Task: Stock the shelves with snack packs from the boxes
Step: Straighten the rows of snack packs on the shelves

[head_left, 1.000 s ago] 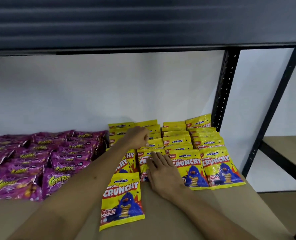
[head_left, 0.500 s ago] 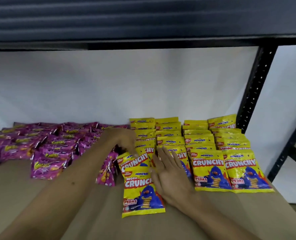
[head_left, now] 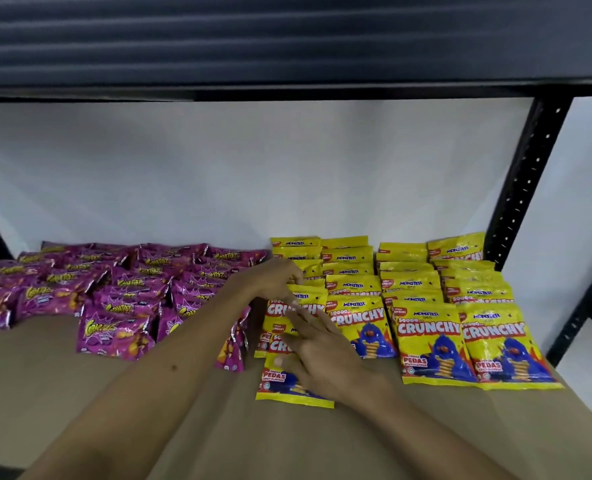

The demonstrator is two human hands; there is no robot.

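Right hand (head_left: 322, 355) lies flat, fingers straight, on the loose yellow pack (head_left: 289, 382) at the shelf's (head_left: 356, 445) front edge, long axis toward the back wall; left hand (head_left: 273, 277), fingers curled on the row's (head_left: 305, 299) packs, grip unclear, sits directly behind.

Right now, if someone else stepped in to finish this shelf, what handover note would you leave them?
Left hand: fingers curled on packs in the leftmost yellow column.
Right hand: flat, fingers straight, pressing the front yellow pack, which lies ahead of its column.
Done: four columns of yellow Crunchy packs on the right of the shelf board; purple packs loosely piled on the left.
Left: slide the front pack into line, probably tidy the purple pile. No boxes in view.
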